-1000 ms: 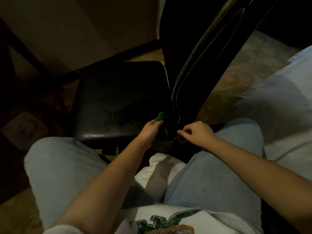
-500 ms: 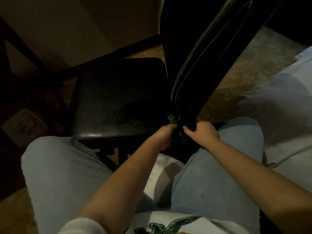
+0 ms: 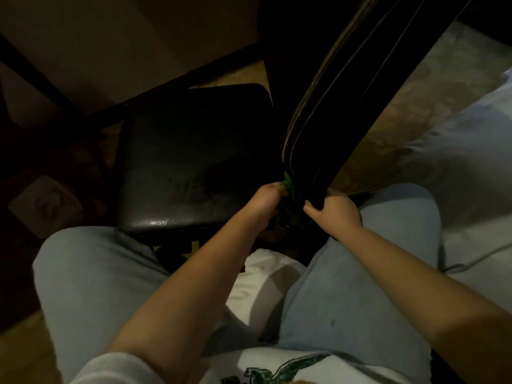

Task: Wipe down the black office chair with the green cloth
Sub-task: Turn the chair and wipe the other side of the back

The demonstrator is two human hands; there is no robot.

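green cloth (image 3: 287,183) at the backrest (image 3: 332,120) base
the left grip (image 3: 266,200) clenches the cloth against this lower corner of the black office chair (image 3: 194,162); the right grip (image 3: 335,212) clasps the backrest's bottom edge, likely bracing it against wiping pressure.

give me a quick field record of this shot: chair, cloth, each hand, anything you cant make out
light: dim
chair: black office chair, its backrest rising at right
cloth: green cloth, bunched at the backrest's lower left edge
left: left hand grips the green cloth
right: right hand grips the bottom end of the backrest
legs: pale jeans in the foreground
unclear: most of the cloth is lost in shadow; how firmly it presses on the backrest cannot be told
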